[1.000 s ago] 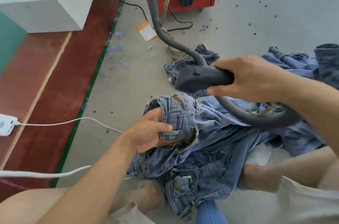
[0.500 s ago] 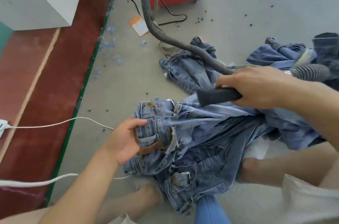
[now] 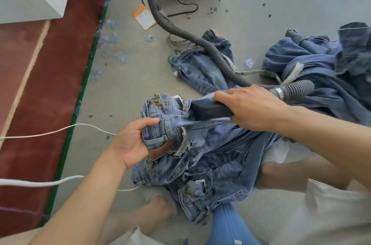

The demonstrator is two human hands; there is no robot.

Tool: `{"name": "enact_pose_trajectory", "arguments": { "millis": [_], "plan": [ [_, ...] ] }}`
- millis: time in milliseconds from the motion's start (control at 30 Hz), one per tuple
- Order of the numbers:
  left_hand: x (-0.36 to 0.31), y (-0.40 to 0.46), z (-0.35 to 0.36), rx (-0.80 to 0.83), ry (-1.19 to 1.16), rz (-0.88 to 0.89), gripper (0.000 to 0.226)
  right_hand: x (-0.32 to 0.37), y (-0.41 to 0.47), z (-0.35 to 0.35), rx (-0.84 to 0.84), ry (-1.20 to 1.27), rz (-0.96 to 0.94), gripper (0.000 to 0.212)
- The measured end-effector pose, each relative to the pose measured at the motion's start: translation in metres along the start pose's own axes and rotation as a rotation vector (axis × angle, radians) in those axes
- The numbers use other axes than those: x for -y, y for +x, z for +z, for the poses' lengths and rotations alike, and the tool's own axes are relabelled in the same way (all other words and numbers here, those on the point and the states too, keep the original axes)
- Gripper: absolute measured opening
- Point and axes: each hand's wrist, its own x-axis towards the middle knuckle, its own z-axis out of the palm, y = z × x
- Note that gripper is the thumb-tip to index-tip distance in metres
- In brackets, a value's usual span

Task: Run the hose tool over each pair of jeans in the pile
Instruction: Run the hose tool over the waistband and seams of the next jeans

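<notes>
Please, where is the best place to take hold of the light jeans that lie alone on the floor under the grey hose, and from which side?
Probably the waistband end of the lone light jeans, at their left edge, coming from the left over bare floor. That edge is a thick folded band, easy to pinch, while the hose crosses the right part and would drag with it. Both hands are busy now.

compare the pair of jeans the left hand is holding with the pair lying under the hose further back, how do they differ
The held jeans are gripped at the waistband by the left hand, with the nozzle in the right hand on them; the far jeans lie untouched on the floor. The held jeans show a brown leather patch and yellow pocket stitching; the far jeans show neither. Only the far jeans have the grey hose draped across them. Both are faded blue denim, crumpled.
</notes>
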Motion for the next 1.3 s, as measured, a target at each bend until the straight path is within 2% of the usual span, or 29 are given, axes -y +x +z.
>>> {"name": "enact_pose_trajectory", "arguments": {
  "millis": [133,400,533,633,733,967,1033,1167,1233,1300],
  "plan": [
    [-0.003,0.002,0.002,0.006,-0.043,0.017,0.039,-0.014,-0.007,-0.012,-0.064,0.088,0.047,0.027],
    [-0.004,0.000,0.001,0.066,-0.038,0.021,0.035,-0.040,-0.017,-0.019,-0.101,0.106,0.155,0.025],
    [-0.002,-0.001,0.004,0.092,-0.055,0.034,0.036,-0.036,-0.020,-0.018,-0.020,0.049,0.133,0.024],
    [-0.001,-0.001,0.005,0.080,-0.048,0.031,0.039,-0.011,-0.018,-0.002,0.044,0.021,0.113,0.032],
    [-0.001,-0.001,0.005,0.081,-0.042,0.020,0.041,0.006,-0.012,0.004,-0.020,0.040,0.081,0.032],
    [-0.004,0.001,0.001,0.066,0.024,0.025,0.040,0.000,-0.008,-0.028,-0.222,0.270,0.054,0.028],
    [-0.004,0.001,0.001,0.076,0.007,0.034,0.041,-0.018,-0.009,-0.035,-0.180,0.235,0.093,0.029],
    [-0.004,0.003,0.001,0.065,-0.007,0.047,0.043,-0.044,-0.021,-0.034,0.065,0.026,0.178,0.026],
    [-0.003,0.003,0.002,0.065,-0.009,0.051,0.043,-0.036,-0.021,-0.026,0.141,-0.037,0.153,0.026],
    [-0.004,0.003,0.003,0.065,0.002,0.050,0.045,-0.021,-0.018,-0.018,0.163,0.001,0.088,0.027]
  ]
}}
